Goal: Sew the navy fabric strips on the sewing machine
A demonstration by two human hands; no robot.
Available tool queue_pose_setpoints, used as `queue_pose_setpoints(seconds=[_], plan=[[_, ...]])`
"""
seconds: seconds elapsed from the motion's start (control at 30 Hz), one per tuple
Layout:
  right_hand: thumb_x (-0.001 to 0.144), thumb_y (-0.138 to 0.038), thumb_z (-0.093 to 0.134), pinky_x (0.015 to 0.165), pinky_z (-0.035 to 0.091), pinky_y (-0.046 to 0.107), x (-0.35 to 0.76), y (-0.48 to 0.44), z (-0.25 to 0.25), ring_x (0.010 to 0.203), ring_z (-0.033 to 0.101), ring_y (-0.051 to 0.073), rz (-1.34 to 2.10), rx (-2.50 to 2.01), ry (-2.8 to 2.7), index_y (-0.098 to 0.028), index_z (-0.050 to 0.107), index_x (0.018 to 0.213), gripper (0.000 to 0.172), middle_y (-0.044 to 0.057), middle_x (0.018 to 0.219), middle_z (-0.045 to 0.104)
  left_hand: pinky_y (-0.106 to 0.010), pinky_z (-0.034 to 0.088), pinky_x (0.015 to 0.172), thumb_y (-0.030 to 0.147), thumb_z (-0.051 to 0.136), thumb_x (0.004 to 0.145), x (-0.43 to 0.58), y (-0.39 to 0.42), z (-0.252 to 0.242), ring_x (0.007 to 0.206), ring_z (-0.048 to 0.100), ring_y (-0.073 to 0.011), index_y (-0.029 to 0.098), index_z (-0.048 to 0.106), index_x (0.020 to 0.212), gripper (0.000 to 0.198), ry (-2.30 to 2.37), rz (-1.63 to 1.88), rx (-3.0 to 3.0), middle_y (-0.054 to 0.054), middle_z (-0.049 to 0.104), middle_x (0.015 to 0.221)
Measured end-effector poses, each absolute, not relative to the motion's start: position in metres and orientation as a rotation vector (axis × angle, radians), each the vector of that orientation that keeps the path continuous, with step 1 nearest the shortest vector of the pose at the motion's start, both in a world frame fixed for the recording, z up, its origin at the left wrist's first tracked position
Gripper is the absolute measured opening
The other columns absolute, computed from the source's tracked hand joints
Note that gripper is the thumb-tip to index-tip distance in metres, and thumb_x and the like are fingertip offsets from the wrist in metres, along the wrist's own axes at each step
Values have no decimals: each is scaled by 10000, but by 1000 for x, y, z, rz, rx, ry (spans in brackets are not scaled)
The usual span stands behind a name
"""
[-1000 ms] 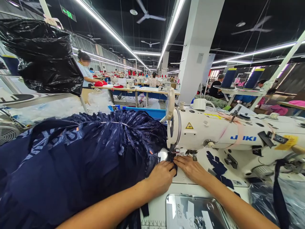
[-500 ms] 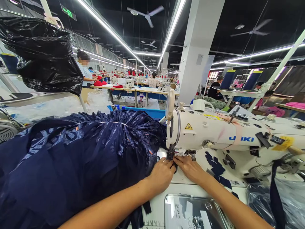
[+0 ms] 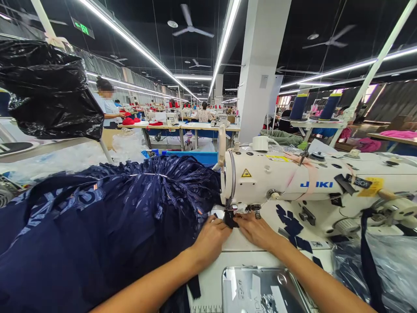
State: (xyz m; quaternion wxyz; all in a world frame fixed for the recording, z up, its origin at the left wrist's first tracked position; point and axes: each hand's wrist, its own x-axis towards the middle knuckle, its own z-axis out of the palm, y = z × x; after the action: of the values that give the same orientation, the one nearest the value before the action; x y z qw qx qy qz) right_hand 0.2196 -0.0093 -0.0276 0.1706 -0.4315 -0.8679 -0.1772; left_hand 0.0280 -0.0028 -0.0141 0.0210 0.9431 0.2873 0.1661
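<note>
A big heap of navy lace fabric (image 3: 107, 217) covers the left of the sewing table and runs up to the needle of a white JUKI sewing machine (image 3: 293, 184). My left hand (image 3: 211, 237) lies on the fabric's edge just left of the presser foot, fingers curled down onto the cloth. My right hand (image 3: 256, 229) presses a small dark piece of the same fabric flat just right of the foot, fingertips pointing toward the needle. The two hands almost touch under the machine head.
A shiny metal tray (image 3: 260, 291) sits at the table's near edge between my forearms. Clear plastic bags (image 3: 384, 269) lie at the right. A black plastic bag (image 3: 48, 87) hangs at upper left. Other workers sit at far tables (image 3: 195, 126).
The view has shifted slightly, so the machine and hands sit a little more to the left and lower. My hands stay at the presser foot on the fabric.
</note>
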Motion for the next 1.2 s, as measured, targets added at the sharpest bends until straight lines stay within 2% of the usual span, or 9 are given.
queue_pose_setpoints(seconds=[0.1, 0.23, 0.5, 0.6, 0.77, 0.87, 0.97, 1.2], plan=[[834, -124, 419, 662, 477, 295, 216, -13, -28, 749, 569, 175, -393, -1164, -2456, -166, 635, 897, 229, 83, 874, 613, -316, 386, 831, -49, 444, 693, 22, 3, -9, 835, 552, -174, 133, 624, 863, 307, 1020, 534, 2832, -46, 630, 828], [847, -127, 406, 711, 481, 314, 211, -17, -28, 776, 557, 171, -305, -1104, -2427, -157, 625, 930, 236, 75, 848, 588, -336, 392, 825, -6, 432, 736, 25, 3, -6, 825, 522, -192, 120, 636, 884, 282, 1076, 538, 2858, -59, 585, 804], [848, -133, 393, 756, 488, 295, 221, -11, -37, 854, 578, 155, -47, -1012, -2324, -189, 631, 960, 269, 65, 945, 612, -342, 385, 829, -9, 444, 734, 25, 1, -10, 873, 463, -195, 173, 632, 979, 359, 1025, 511, 2902, -46, 517, 865], [860, -158, 399, 759, 486, 301, 223, -11, -37, 855, 577, 156, -69, -1012, -2355, -206, 630, 960, 256, 62, 950, 606, -340, 376, 844, -29, 438, 733, 24, 2, -12, 888, 466, -193, 175, 642, 957, 366, 1015, 509, 2890, -43, 522, 869], [872, -152, 378, 753, 489, 323, 219, -17, -29, 837, 565, 170, -216, -1019, -2438, -172, 604, 994, 258, 88, 935, 590, -379, 329, 910, -38, 453, 732, 22, 1, -12, 990, 470, -209, 161, 609, 1004, 372, 978, 471, 2912, -59, 559, 1028], [873, -151, 377, 755, 489, 325, 217, -19, -27, 843, 560, 172, -247, -1014, -2447, -171, 596, 986, 247, 87, 935, 585, -422, 286, 950, 43, 566, 715, 19, 0, -12, 1029, 468, -233, 147, 567, 1051, 352, 937, 374, 2957, -73, 568, 1094], [870, -151, 381, 757, 487, 325, 216, -20, -27, 840, 558, 169, -252, -1024, -2445, -176, 599, 964, 239, 80, 926, 582, -436, 261, 972, 102, 656, 665, 15, 2, -12, 1076, 452, -248, 145, 532, 1095, 449, 890, 310, 2981, -85, 550, 1158], [877, -151, 358, 745, 487, 337, 215, -20, -27, 830, 551, 180, -289, -1044, -2420, -161, 609, 945, 260, 86, 908, 583, -443, 240, 988, 11, 549, 720, 16, 5, -8, 1102, 456, -231, 144, 541, 1088, 392, 878, 317, 2963, -81, 565, 1153]])
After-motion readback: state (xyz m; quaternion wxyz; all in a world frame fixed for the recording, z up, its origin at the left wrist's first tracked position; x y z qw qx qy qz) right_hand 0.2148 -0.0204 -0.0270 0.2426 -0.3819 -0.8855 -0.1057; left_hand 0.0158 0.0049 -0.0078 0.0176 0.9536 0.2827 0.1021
